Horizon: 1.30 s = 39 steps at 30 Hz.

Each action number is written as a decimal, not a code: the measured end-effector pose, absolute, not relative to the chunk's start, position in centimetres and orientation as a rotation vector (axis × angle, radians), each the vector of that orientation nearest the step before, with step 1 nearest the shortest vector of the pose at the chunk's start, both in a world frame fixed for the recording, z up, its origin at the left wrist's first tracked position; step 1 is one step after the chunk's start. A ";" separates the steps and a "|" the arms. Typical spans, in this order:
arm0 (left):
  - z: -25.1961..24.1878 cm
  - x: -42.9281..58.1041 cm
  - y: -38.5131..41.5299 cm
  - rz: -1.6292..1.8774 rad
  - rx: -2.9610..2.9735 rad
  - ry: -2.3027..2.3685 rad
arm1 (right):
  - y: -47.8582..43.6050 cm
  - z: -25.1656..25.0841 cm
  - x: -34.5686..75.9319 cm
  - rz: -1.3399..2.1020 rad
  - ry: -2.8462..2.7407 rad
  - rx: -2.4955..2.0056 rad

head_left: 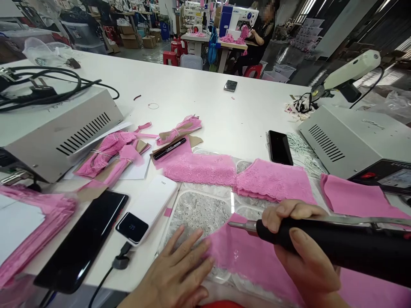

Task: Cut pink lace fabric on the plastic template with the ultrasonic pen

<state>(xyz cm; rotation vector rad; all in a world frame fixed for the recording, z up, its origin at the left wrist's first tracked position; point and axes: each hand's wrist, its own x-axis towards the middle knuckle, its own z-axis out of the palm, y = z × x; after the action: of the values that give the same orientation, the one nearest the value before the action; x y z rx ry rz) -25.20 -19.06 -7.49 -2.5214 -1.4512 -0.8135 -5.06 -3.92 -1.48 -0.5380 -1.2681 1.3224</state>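
My right hand (302, 252) is wrapped round a black-handled cutting tool (337, 246) whose metal tip (236, 224) points left, just above a piece of pink lace fabric (247, 256). My left hand (180, 273) lies flat with fingers spread, pressing the left edge of that pink fabric onto a clear plate (199, 209) over a grey patterned surface. Two more pink lace pieces (237, 173) lie just beyond the plate.
A grey metal box (54, 128) with black cables stands at left, another grey box (349, 141) at right. Phones (80, 244) (280, 147), a white power bank (147, 209), a black marker (169, 148) and pink lace bundles (105, 154) lie about. A person sits at a sewing machine far back.
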 end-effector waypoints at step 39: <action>-4.8 -25.6 -20.7 -0.684 -2.670 -1.653 | -5.9 -0.2 -6.6 1.421 -1.366 -0.545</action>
<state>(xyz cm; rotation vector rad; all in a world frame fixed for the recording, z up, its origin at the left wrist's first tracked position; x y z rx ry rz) -25.60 -20.69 -4.84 -2.6704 -1.6529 -0.6845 -6.61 -5.91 -0.20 -0.5448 -1.3657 1.4214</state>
